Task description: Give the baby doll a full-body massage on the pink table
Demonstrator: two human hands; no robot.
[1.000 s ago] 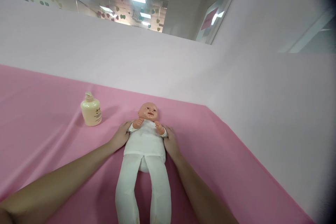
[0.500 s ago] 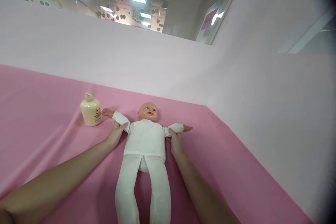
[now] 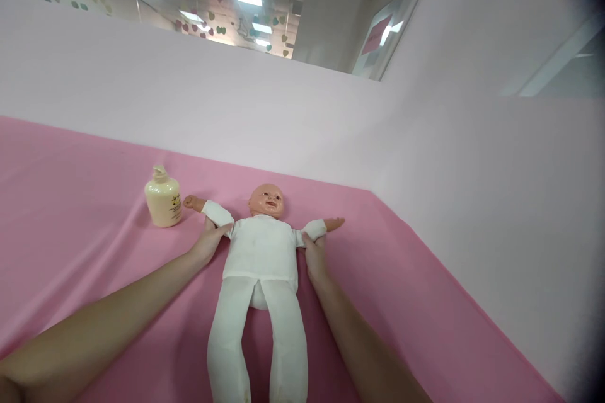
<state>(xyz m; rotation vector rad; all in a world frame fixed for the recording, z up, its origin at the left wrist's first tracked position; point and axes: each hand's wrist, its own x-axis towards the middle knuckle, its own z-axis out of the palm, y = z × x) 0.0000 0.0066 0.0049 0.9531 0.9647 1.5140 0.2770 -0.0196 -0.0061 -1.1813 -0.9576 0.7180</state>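
Fingers (image 3: 218,231) of the left hand (image 3: 210,242) lie close together under the doll's (image 3: 261,252) upper arm, with the thumb over the white sleeve, so the hand lightly clasps the arm just below the shoulder. Fingertips (image 3: 307,240) of the right hand (image 3: 316,258) do the same on the doll's other side, pinching the sleeve near the armpit; how far the fingers wrap underneath cannot be told.

Seen from the head camera, the doll lies on its back on a pink sheet (image 3: 70,201), head away from the person and legs pointing back toward them. It wears a white top and white trousers. Both of its arms are stretched out sideways from the body, the small bare hands resting on or just above the sheet. Its legs lie straight and slightly apart, running off the lower edge of the picture.

To the doll's left as the person sees it, just beyond the outstretched small hand, stands a cream pump bottle (image 3: 163,198), upright on the sheet; whether the doll's hand touches it cannot be told. Behind the doll's head a pale wall (image 3: 236,101) rises from the sheet, and another pale wall meets it at a corner well off to the doll's right. Both forearms reach in from the lower edge, one on each side of the doll's legs.
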